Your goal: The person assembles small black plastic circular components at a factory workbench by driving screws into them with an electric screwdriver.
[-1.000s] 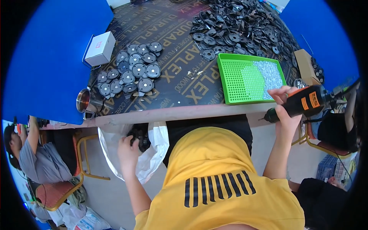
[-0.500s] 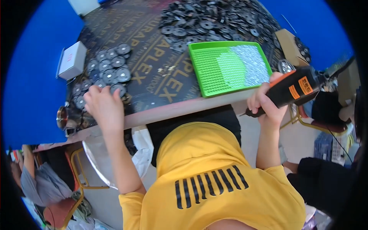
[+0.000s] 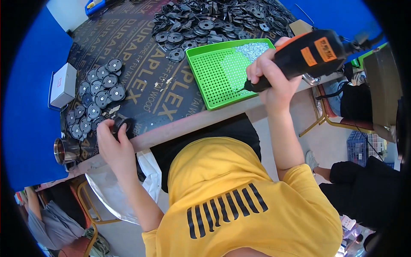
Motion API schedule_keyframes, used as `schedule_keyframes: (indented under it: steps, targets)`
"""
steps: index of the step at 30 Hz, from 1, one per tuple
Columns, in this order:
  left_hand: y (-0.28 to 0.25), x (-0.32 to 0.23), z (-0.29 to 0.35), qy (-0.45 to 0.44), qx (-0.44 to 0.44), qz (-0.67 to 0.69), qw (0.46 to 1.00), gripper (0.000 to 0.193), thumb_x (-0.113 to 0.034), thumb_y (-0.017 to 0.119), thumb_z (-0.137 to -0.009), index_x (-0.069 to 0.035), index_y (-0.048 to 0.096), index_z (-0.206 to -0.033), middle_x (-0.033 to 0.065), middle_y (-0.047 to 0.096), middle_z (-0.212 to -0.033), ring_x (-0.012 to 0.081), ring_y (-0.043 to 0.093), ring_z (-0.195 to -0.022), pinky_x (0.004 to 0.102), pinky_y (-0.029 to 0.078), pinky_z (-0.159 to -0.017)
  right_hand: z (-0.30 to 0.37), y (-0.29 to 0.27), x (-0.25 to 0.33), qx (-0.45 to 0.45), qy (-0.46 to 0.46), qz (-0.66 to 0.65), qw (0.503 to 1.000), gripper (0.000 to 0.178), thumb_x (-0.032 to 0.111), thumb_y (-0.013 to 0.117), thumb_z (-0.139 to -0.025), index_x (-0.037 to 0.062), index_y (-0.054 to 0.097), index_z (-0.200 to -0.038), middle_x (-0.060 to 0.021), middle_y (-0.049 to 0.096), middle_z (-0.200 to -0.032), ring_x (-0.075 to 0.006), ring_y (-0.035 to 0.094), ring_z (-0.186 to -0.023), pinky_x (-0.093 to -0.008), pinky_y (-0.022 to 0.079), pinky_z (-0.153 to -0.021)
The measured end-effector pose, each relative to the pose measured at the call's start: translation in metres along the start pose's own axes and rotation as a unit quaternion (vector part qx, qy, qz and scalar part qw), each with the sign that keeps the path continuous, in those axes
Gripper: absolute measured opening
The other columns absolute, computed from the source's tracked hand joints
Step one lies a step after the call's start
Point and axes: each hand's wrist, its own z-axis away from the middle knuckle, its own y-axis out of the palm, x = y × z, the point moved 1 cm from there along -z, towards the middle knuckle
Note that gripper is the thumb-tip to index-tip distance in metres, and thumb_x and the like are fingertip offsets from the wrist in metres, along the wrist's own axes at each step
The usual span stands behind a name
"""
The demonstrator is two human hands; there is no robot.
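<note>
Tray [image 3: 214,81] lies right of the disc cluster [image 3: 96,94], parts heap [image 3: 214,21] behind it.

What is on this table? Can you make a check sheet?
Surface: dark printed board on a blue table.
Job's things: black disc; black-and-orange screwdriver; green tray with screws.
Clutter: disc rows, parts heap, white box, metal cup.
Hands: left hand grips the disc; right hand grips the screwdriver.
Cables: one at the screwdriver's rear.
Surroundings: white bag, chairs, another person.
</note>
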Motion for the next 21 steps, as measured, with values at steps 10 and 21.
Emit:
schedule_keyframes:
  steps: [10,21]
  targets:
    - [0.035,-0.054,-0.007,-0.254,0.235,0.682,0.644,0.023,-0.007,0.051,-0.084,0.002,0.049,-0.105,0.0099,0.058,-0.09,0.0163,0.059,-0.075,0.0291,0.052,-0.067,-0.002,0.001,-0.014,0.0,0.004,0.006,1.0,0.032,-0.004,0.048,-0.072,0.0036,0.036,-0.101,-0.0083,0.046,-0.058,-0.0156,0.044,-0.043,-0.0291,0.04,-0.045]
    - [0.062,-0.075,-0.012,-0.279,0.306,0.728,0.546,0.025,0.0,0.049,-0.082,0.003,0.046,-0.107,0.0117,0.057,-0.091,0.0206,0.06,-0.078,0.0332,0.053,-0.07,-0.001,0.005,-0.013,-0.002,0.009,0.021,1.0,0.033,-0.004,0.049,-0.071,0.003,0.036,-0.101,-0.0084,0.046,-0.058,-0.0158,0.044,-0.043,-0.0292,0.04,-0.045]
